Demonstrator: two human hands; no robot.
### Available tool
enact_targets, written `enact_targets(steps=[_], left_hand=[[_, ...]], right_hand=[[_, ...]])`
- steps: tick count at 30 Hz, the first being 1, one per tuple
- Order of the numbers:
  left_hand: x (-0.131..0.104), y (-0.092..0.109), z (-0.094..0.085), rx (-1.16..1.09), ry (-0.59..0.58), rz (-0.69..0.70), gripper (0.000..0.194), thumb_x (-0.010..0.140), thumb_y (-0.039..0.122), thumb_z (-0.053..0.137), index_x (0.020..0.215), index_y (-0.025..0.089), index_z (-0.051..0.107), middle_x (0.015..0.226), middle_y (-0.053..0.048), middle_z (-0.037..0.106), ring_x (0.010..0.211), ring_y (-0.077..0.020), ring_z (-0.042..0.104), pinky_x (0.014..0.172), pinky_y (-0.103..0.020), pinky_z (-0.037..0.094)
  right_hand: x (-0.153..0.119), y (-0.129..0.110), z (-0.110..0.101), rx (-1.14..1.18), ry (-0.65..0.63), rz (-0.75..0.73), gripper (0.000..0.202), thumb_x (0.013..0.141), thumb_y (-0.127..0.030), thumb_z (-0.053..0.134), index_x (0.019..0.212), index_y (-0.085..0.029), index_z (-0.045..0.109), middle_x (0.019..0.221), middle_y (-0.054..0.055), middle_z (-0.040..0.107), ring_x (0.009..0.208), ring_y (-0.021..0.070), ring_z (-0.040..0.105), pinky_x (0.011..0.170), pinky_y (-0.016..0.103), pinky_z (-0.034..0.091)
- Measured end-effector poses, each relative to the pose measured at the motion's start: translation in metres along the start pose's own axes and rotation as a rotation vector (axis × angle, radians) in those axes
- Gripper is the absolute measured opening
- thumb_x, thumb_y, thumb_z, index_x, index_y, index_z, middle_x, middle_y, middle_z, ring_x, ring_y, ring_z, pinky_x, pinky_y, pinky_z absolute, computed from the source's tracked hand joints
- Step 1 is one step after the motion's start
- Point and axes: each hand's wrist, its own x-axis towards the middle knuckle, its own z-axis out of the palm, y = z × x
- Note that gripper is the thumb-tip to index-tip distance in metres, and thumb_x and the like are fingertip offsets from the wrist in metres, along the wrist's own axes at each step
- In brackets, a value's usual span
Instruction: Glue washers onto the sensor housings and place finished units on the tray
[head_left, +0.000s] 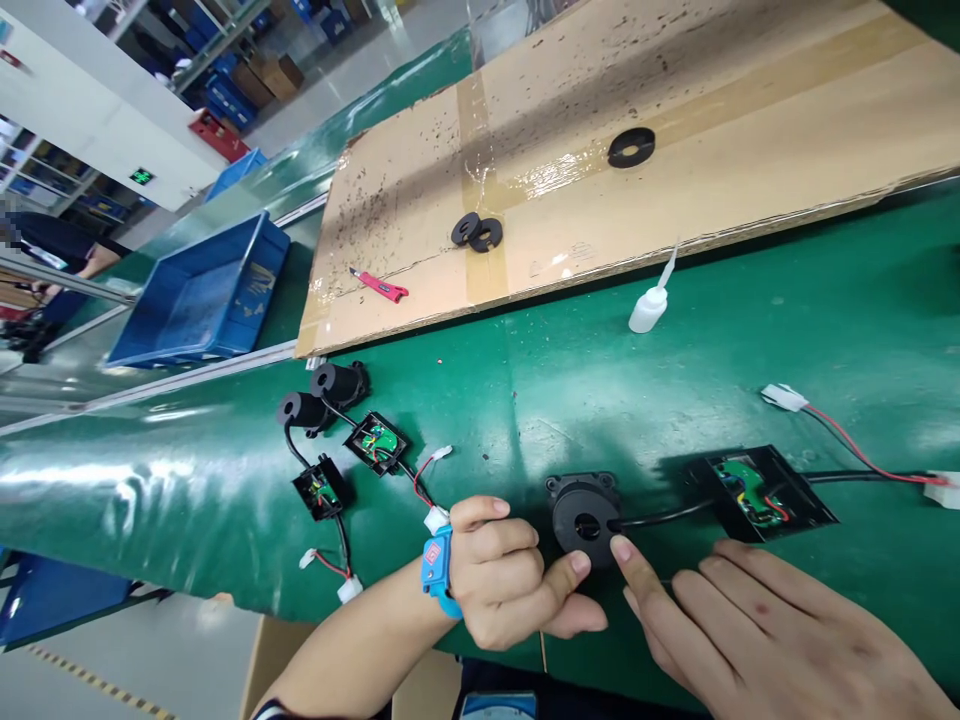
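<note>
A round black housing [587, 522] with a flanged base and a hole in its ring-shaped top rests on the green mat, close to my body. My left hand [506, 575], wearing a blue wrist strap [436, 568], has curled fingers, with the index fingertip against the housing's near edge. From the other side my right hand [757, 625] stretches its index finger to the same edge; its other fingers are extended and partly overlapped. A black cable [664, 517] runs from the housing to an open black box [772, 495] with a green circuit board inside.
Two similar assemblies, with black cylinders [341, 383] and an open box [379, 440], lie left. A cardboard sheet [405, 190] holds a red cutter [382, 287] and black rings [632, 148]. A white squeeze bottle [649, 307] stands before it. Far left is a blue bin [199, 300].
</note>
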Motion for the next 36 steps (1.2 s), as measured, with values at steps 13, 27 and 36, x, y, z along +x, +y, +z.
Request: enact_targets(steps=[13,27,36], left_hand=[[0.004,-0.008,-0.003,0.031,-0.027,-0.112,0.020,0.099,0.027,0.061,0.084,0.020,0.072,0.052,0.008,0.052,0.065,-0.0108,0.061,0.090,-0.036,0.043],[0.010,-0.007,0.000,-0.945,-0.377,-0.909,0.046,0.105,0.036,0.053,0.147,0.020,0.042,0.137,-0.013,0.063,0.132,-0.0257,0.058,0.110,-0.046,0.048],[0.011,-0.011,0.002,-0.964,-0.347,-0.863,0.056,0.098,0.027,0.063,0.149,0.024,0.039,0.148,-0.014,0.054,0.144,-0.0282,0.049,0.122,-0.049,0.042]], right_hand=[[-0.003,-0.001,0.002,0.032,-0.001,-0.006,0.036,0.101,-0.001,0.036,0.120,-0.010,0.066,0.069,-0.002,0.060,0.064,0.0180,0.059,0.079,0.038,0.046],[0.003,-0.001,0.003,-0.007,0.000,-0.074,0.021,0.107,-0.013,0.049,0.115,-0.008,0.067,0.062,-0.005,0.054,0.056,0.0175,0.055,0.075,0.040,0.047],[0.008,0.002,-0.004,0.031,-0.017,-0.079,0.018,0.108,-0.011,0.050,0.114,-0.009,0.067,0.064,-0.005,0.058,0.058,0.0162,0.059,0.076,0.038,0.048]])
